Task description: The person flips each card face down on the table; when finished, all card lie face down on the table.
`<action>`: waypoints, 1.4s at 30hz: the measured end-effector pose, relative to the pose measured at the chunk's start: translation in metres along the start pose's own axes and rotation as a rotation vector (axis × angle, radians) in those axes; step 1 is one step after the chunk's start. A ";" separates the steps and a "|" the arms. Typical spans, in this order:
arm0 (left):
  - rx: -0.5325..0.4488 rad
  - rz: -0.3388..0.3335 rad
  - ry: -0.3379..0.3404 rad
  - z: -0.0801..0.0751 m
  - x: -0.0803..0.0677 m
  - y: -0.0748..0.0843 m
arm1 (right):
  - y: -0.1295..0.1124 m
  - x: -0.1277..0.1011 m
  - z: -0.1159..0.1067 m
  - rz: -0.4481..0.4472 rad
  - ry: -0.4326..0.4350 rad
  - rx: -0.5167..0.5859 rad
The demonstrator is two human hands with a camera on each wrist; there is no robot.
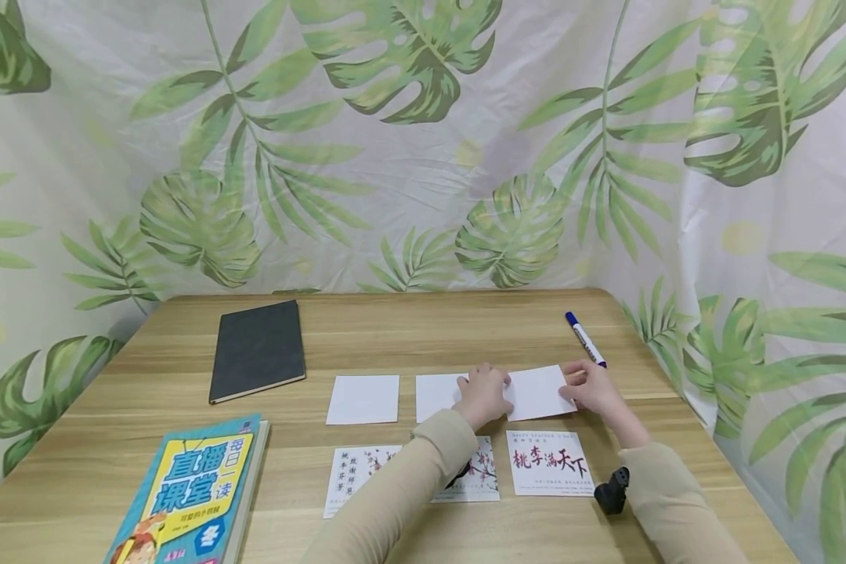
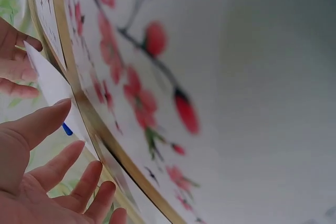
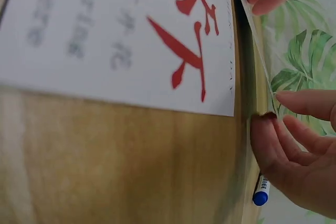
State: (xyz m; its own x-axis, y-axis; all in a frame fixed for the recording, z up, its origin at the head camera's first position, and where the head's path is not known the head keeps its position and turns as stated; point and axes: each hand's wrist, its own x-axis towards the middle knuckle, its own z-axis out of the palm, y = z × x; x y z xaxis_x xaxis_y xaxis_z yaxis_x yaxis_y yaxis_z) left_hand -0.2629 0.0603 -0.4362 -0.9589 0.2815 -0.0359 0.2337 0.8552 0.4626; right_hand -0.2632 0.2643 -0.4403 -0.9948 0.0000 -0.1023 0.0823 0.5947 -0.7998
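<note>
From my end I see a wood-grain counter [image 1: 409, 333]. On its left lie a black notebook [image 1: 259, 352] and, nearer the camera, a teal book [image 1: 204, 493]. Two blank white cards [image 1: 363, 399] lie mid-counter, three printed cards [image 1: 551, 466] in a row below them, a blue-capped marker [image 1: 586, 339] near the right edge.

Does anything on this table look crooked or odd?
Mainly the rightmost blank card: it slants, unlike the leftmost blank card, probably because the left hand and right hand are at its edges. I see no spills or damage.
</note>
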 end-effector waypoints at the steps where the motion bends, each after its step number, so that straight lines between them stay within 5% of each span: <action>1: 0.007 0.003 -0.002 0.000 0.000 0.000 | 0.001 0.001 0.000 -0.010 -0.003 -0.028; 11: -0.005 0.030 -0.017 -0.002 -0.002 -0.004 | 0.005 -0.004 0.001 -0.189 -0.032 -0.214; 18: -0.044 0.123 -0.074 -0.017 -0.019 0.003 | 0.000 -0.025 -0.006 -0.268 -0.071 -0.262; 25: 0.126 0.225 -0.114 -0.018 -0.037 0.019 | -0.003 -0.048 -0.008 -0.307 -0.131 -0.377; 35: 0.154 0.183 -0.142 -0.004 -0.050 0.020 | 0.015 -0.067 -0.009 -0.455 -0.148 -0.398; 42: 0.233 0.189 -0.124 -0.001 -0.057 0.023 | 0.008 -0.075 -0.005 -0.348 -0.150 -0.436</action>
State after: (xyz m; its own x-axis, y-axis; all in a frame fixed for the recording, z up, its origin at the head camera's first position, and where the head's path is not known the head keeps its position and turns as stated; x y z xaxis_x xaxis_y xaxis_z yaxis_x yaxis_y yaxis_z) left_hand -0.2034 0.0634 -0.4230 -0.8714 0.4835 -0.0828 0.4501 0.8553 0.2567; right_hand -0.1885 0.2732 -0.4356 -0.9365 -0.3503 0.0149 -0.3127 0.8155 -0.4870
